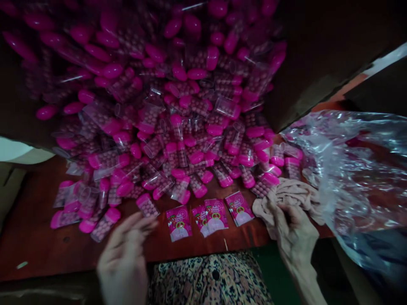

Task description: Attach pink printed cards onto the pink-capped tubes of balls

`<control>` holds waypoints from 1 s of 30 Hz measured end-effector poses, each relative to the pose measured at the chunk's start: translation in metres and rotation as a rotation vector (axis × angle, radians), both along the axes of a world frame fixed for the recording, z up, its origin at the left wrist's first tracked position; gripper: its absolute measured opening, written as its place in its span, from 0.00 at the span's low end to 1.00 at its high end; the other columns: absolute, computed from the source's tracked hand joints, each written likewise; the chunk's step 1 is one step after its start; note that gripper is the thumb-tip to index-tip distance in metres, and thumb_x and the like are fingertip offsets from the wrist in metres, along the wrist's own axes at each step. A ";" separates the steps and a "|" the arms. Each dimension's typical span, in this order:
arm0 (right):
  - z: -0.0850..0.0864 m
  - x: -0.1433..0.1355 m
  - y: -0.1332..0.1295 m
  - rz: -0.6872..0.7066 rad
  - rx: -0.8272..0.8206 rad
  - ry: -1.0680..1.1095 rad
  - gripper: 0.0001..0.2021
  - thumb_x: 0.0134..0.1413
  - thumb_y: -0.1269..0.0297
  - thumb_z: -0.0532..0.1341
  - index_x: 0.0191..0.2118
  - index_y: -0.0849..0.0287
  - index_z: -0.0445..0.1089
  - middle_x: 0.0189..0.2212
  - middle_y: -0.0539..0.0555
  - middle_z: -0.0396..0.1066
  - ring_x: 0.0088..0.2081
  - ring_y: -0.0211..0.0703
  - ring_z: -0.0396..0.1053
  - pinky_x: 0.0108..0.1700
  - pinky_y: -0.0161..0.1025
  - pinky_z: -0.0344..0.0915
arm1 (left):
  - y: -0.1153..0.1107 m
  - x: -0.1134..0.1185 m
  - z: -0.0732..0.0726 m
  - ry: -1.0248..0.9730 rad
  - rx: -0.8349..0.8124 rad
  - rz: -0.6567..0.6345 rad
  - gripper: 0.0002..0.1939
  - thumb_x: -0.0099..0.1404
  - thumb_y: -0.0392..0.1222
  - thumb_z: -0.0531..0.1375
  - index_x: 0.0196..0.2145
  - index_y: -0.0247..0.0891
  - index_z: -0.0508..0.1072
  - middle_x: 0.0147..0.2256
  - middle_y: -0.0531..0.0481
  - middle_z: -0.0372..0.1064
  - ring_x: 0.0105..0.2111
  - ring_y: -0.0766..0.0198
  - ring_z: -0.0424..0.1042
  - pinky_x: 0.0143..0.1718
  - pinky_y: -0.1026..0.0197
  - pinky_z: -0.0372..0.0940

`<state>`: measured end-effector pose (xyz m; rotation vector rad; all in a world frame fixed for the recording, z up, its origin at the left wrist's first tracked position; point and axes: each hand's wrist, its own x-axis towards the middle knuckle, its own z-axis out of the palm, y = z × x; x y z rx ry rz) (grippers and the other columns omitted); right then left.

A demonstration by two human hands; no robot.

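Observation:
My left hand [127, 250] is over the table's front edge, its fingers partly spread and blurred, just below a small clear container with a pink cap [148, 206]. Nothing shows between those fingers. My right hand [294, 228] pinches the edge of a crumpled beige cloth [295, 192] at the right. Between the hands, several pink printed labels lie on the wood: one on the left [179, 223], an overlapping pair [216, 215] in the middle and one on the right [239, 208]. Behind them rises a large heap of pink-capped containers [178, 127] filled with small balls.
The red-brown wooden table [38, 245] runs across the front. Crumpled clear plastic [365, 169] covers its right side. Dark panels flank the heap. A pale object [23, 151] stands at the far left.

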<state>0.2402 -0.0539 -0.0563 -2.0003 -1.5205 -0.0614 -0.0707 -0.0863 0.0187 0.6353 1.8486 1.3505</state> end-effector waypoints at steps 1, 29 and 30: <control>0.004 -0.004 -0.002 -0.030 0.043 -0.012 0.19 0.53 0.49 0.56 0.27 0.62 0.69 0.25 0.57 0.67 0.30 0.48 0.66 0.33 0.43 0.64 | 0.007 0.017 -0.006 -0.023 0.003 -0.039 0.13 0.53 0.46 0.62 0.36 0.38 0.74 0.31 0.49 0.76 0.32 0.59 0.75 0.35 0.60 0.69; 0.015 -0.088 0.008 0.611 0.270 0.128 0.12 0.51 0.75 0.60 0.38 0.53 0.75 0.28 0.53 0.72 0.36 0.45 0.65 0.36 0.42 0.66 | 0.066 0.079 -0.021 -0.168 -0.121 -0.551 0.10 0.52 0.43 0.63 0.23 0.33 0.76 0.18 0.52 0.69 0.19 0.69 0.63 0.21 0.67 0.59; 0.015 -0.089 0.009 0.613 0.272 0.139 0.11 0.51 0.75 0.60 0.38 0.53 0.75 0.28 0.53 0.72 0.35 0.44 0.65 0.36 0.42 0.66 | 0.068 0.081 -0.024 -0.203 -0.115 -0.545 0.09 0.51 0.42 0.64 0.21 0.33 0.75 0.16 0.53 0.68 0.17 0.70 0.61 0.20 0.68 0.57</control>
